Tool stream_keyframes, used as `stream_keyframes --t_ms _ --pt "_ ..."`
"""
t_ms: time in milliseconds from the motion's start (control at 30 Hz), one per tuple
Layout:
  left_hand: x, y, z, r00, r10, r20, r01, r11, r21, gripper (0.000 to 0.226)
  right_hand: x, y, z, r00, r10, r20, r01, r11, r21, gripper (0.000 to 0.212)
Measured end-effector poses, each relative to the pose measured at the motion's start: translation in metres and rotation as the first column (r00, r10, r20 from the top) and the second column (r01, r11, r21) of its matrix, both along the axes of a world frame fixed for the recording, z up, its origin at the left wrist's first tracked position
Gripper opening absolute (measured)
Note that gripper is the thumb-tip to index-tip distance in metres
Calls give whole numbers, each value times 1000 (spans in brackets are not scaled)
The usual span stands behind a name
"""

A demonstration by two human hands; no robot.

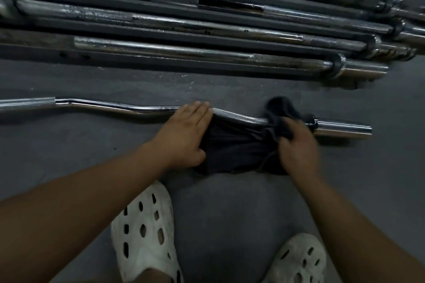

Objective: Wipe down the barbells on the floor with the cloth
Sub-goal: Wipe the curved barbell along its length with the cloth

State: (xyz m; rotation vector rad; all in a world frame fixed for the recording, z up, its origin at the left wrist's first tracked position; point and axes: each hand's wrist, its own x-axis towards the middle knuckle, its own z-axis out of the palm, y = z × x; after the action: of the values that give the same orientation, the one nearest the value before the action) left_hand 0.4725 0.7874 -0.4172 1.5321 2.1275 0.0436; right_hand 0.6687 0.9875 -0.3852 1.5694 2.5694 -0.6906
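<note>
While your left hand (184,136) lies flat, fingers straight, on the curved barbell (119,105) and the dark cloth (232,147), your blurred right hand (297,148) grips the cloth bunched over that bar near its sleeve (345,127) on the floor (230,202).

My cloth (232,151) is black. The bent bar (149,110) is shiny silver, cross-hatched in patches. My shoes (147,257) are white with dark holes, and the floor (230,213) is grey.

A gym floor: dark rubber matting (230,213) with a row of steel barbells (184,53) (some rusty) and a curl bar (103,104) alongside.
</note>
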Motion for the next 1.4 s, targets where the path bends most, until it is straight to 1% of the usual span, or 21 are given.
stream_keyframes --t_ms 67,100,133,167,200,267,300,333,367,400,433,467,533,600,700,733,833,867,1067,1267,1400 --pt "9 4 -1 999 -6 -44 5 1000 -20 110 9 -4 -8 978 -207 -36 209 977 35 61" --pt "13 7 0 999 -8 -52 6 999 -43 110 -2 -18 -14 961 -269 -59 270 963 6 59" --pt "17 11 1 998 -1 -58 -2 998 -64 111 -19 -36 -16 960 -268 -75 266 963 -41 57" --pt "19 13 1 998 7 -60 -11 997 -80 112 -37 -58 -14 981 -167 -97 160 984 -84 59" --pt "20 15 2 998 9 -58 -14 996 -88 112 -52 -76 -12 994 -1 -113 -12 993 -114 61" --pt "18 14 2 998 3 -59 -7 997 -75 111 -58 -83 -6 938 328 -110 -340 931 -133 62" --pt "16 12 1 998 0 -67 -4 998 -66 111 -52 -69 -7 914 396 -86 -404 905 -132 63" --pt "15 10 2 998 -2 -71 -3 998 -67 112 -42 -52 -11 931 360 -63 -365 924 -113 64" --pt "14 9 3 998 -3 -68 -2 997 -72 111 -29 -37 -15 974 222 -46 -225 971 -83 64" --pt "14 9 3 998 -3 -65 -3 997 -77 111 -18 -26 -17 997 15 -72 -20 998 -63 62" --pt "14 8 3 998 -1 -67 -5 997 -82 111 -11 -23 -17 979 -173 -109 167 984 -58 59" --pt "15 9 4 998 -3 -69 -3 996 -85 110 -9 -29 -18 949 -287 -132 281 958 -64 58" --pt "16 11 6 997 -12 -70 6 996 -93 110 -16 -50 -18 924 -362 -123 350 930 -107 58" --pt "14 10 8 998 -11 -61 4 995 -101 109 -21 -70 -16 957 -264 -121 243 956 -167 58" --pt "10 4 20 999 -18 -39 13 994 -112 107 -10 -86 -9 987 66 -148 -105 956 -273 56" --pt "9 -1 26 999 -19 -41 14 994 -110 106 -6 -89 -5 980 85 -181 -136 947 -291 56" --pt "6 -24 48 995 -49 -84 41 994 -101 103 -3 -102 10 957 -111 -268 29 956 -294 54" --pt "5 -32 58 993 -61 -98 51 994 -98 103 -5 -110 17 952 -134 -274 51 955 -291 53" --pt "-4 -67 130 986 -119 -117 109 990 -84 102 -23 -152 72 914 -118 -389 21 969 -246 50" --pt "-18 -112 197 972 -141 -186 132 989 -64 95 -33 -191 135 901 -61 -429 -13 986 -166 45" --pt "-31 -144 226 971 -140 -192 140 990 -11 102 -28 -213 164 887 -94 -453 33 989 -142 43"
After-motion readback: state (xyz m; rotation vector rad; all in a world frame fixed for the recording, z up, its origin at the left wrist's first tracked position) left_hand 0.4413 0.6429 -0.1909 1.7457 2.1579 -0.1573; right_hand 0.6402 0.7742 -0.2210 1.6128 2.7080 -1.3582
